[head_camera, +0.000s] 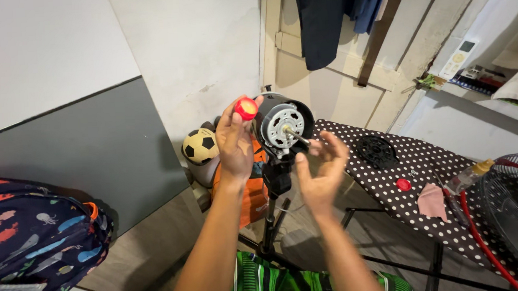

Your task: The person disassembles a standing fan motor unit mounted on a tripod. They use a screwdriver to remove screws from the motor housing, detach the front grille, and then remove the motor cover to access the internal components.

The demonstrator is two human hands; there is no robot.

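Item 1: red cap (pixel 246 108), round, pinched at the fingertips of your left hand (pixel 235 142), raised just left of the fan motor (pixel 283 125). Your left hand is closed on it with thumb and fingers.

Item 2: fan motor, bare, shaft pointing toward you, on a black stand (pixel 272 212). Your right hand (pixel 322 169) sits just below and right of the shaft, fingers spread and loosely curled, holding nothing; whether a fingertip touches the shaft, you cannot tell.

Item 3: polka-dot board (pixel 391 180) to your right, bearing a black round part (pixel 376 150), 1 small red knob (pixel 403 184), a pink cloth (pixel 432 201).

Item 4: fan grille (pixel 513 209), far right.

Item 5: football (pixel 200 146) behind; patterned backpack (pixel 33 240) at left.
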